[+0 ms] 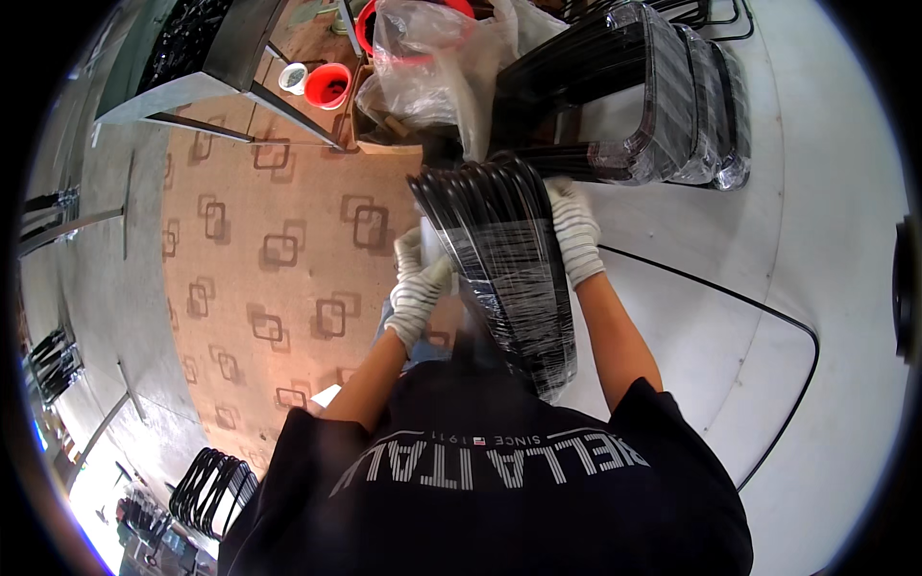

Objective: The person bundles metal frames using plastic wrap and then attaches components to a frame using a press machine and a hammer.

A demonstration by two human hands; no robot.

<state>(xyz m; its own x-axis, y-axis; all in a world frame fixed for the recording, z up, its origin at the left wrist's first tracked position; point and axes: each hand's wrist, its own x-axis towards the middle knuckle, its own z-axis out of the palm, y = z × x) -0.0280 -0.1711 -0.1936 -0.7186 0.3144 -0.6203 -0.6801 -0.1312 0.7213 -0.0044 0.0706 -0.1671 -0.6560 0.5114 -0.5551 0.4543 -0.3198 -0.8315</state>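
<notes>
In front of my body stands a bundle of bent black metal tubes (514, 278), nested close together and wound in clear stretch film round the middle and lower part. My left hand (415, 293), in a white striped knit glove, is closed on a whitish, roll-like thing (432, 240) against the bundle's left side; its far end is hidden. My right hand (576, 235), gloved the same way, grips the bundle's upper right edge, its fingertips partly hidden behind the tubes.
More film-wrapped black frames (672, 96) lie at the far right on a pale table (711, 278). A single bent black rod (768, 309) rests there too. Beyond the bundle are a cardboard box (389, 147) with clear plastic bags (432, 58) and a red bucket (328, 85). Patterned flooring (250, 250) spreads leftward.
</notes>
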